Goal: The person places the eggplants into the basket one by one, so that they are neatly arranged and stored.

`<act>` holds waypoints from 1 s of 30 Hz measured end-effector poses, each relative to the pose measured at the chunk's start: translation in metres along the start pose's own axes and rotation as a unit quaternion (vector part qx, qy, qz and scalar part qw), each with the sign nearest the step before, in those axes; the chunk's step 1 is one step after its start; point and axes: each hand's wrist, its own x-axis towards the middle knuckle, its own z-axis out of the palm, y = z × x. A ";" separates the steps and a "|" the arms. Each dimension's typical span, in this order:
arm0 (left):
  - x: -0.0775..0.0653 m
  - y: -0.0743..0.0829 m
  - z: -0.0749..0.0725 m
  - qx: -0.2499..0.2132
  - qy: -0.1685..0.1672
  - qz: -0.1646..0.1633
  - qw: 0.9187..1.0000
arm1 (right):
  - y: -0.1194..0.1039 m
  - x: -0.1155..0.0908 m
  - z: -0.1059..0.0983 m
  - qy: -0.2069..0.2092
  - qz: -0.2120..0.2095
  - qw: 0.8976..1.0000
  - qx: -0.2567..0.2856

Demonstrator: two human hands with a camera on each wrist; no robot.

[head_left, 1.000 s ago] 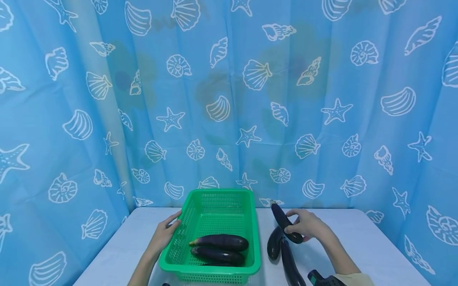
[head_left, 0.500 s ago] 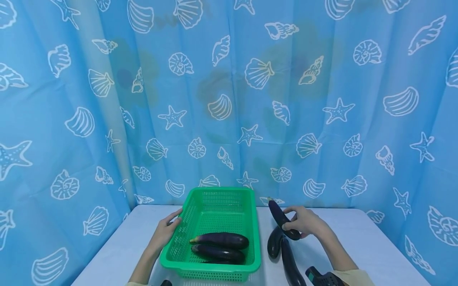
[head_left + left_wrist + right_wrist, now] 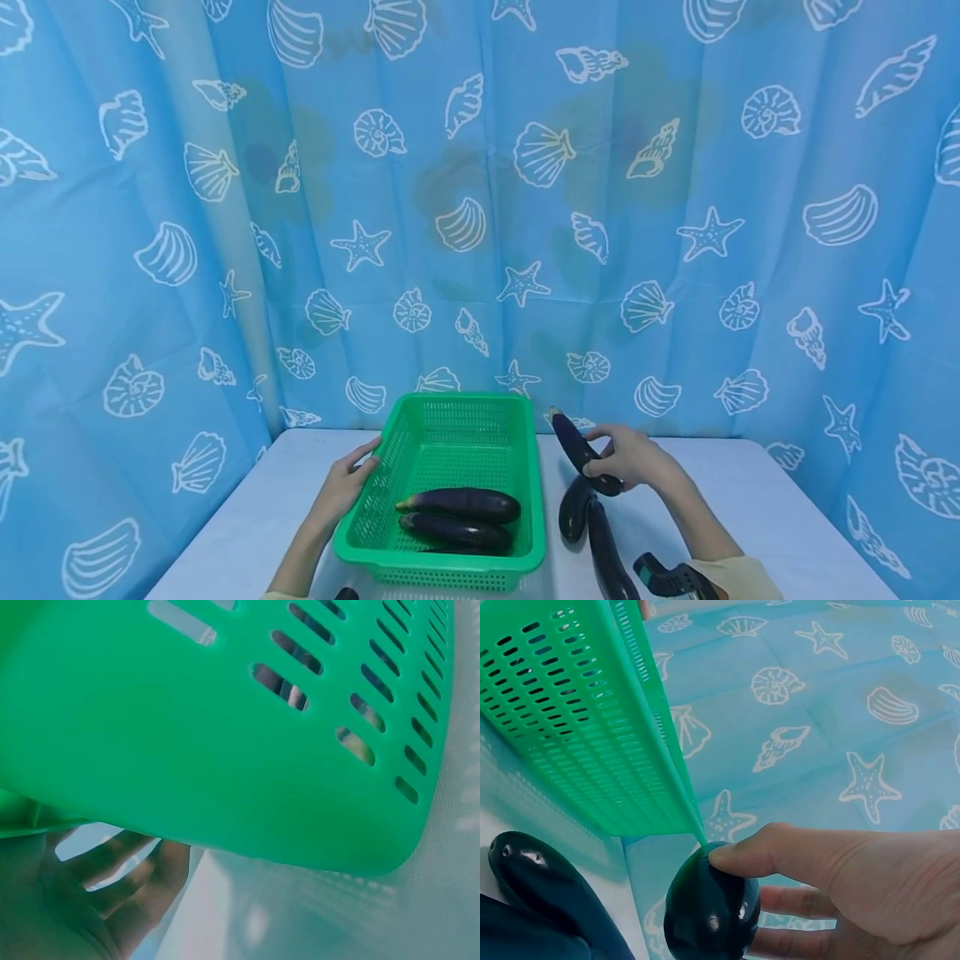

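My right hand (image 3: 633, 458) pinches a dark eggplant (image 3: 572, 440) near its rounded end, thumb on one side and fingers on the other. Its stem end tilts up toward the back left, just right of the green basket (image 3: 537, 500). In the right wrist view the eggplant's glossy end (image 3: 712, 919) faces the camera. My left hand (image 3: 345, 487) holds the basket's left rim; its fingers (image 3: 154, 889) reach against the outside wall in the left wrist view. Inside the basket lie an eggplant with a yellowish stem (image 3: 468, 504), another eggplant (image 3: 459, 532) and a partly hidden dark one.
Right of the basket, a short curved eggplant (image 3: 573, 510) and a longer eggplant (image 3: 611, 554) lie on the white table (image 3: 720, 492), below the held one. A blue shell-patterned curtain (image 3: 480, 250) stands behind the table and along its sides.
My right hand has moved a little left and upward with the eggplant, nearer the basket's right rim. The left hand stays at the basket's left rim.
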 end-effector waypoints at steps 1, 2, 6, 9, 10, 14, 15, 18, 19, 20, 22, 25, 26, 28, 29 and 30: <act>0.000 0.000 0.000 -0.002 0.000 0.000 1.000 | 0.000 0.000 -0.001 -0.001 -0.001 1.000 -0.001; 0.000 0.001 -0.001 -0.003 -0.001 0.001 1.000 | -0.001 0.000 -0.001 -0.001 0.001 1.000 -0.001; 0.000 0.002 -0.002 0.000 0.000 0.003 1.000 | -0.005 0.000 -0.003 -0.002 -0.004 1.000 -0.004; -0.001 0.002 -0.002 -0.002 0.000 0.001 1.000 | -0.010 -0.001 -0.004 -0.002 -0.013 1.000 -0.002; -0.001 0.002 -0.002 -0.003 -0.001 0.000 1.000 | -0.012 -0.001 -0.005 -0.001 -0.016 1.000 -0.003; -0.001 0.002 -0.001 -0.003 -0.001 -0.003 1.000 | -0.018 -0.002 -0.005 0.000 -0.027 1.000 -0.008; -0.001 0.002 -0.001 -0.002 -0.001 -0.002 1.000 | -0.020 -0.002 -0.005 -0.001 -0.029 1.000 -0.009; -0.001 0.002 0.000 0.002 -0.001 -0.003 1.000 | -0.023 -0.001 -0.004 -0.001 -0.033 0.999 -0.014; -0.002 0.002 0.000 0.003 -0.001 -0.004 1.000 | -0.024 0.000 -0.004 -0.002 -0.034 0.999 -0.016; -0.002 0.002 0.000 0.004 0.000 -0.004 1.000 | -0.026 0.000 -0.004 -0.002 -0.037 0.999 -0.018; -0.002 0.002 0.000 0.003 0.000 -0.005 1.000 | -0.028 0.001 -0.003 0.001 -0.041 0.999 -0.021; -0.002 0.002 0.000 0.003 0.000 -0.003 1.000 | -0.033 0.000 -0.003 0.002 -0.049 0.999 -0.025; -0.002 0.002 0.000 0.003 0.000 -0.003 1.000 | -0.035 0.001 -0.003 0.003 -0.052 0.998 -0.027; -0.002 0.002 0.000 0.003 0.000 -0.003 1.000 | -0.037 0.001 -0.002 0.003 -0.055 0.998 -0.029; -0.002 0.002 0.000 0.003 0.000 -0.002 1.000 | -0.039 0.001 -0.002 0.004 -0.058 0.998 -0.032; -0.002 0.002 0.000 0.003 0.000 -0.002 1.000 | -0.040 0.002 -0.001 0.004 -0.060 0.998 -0.037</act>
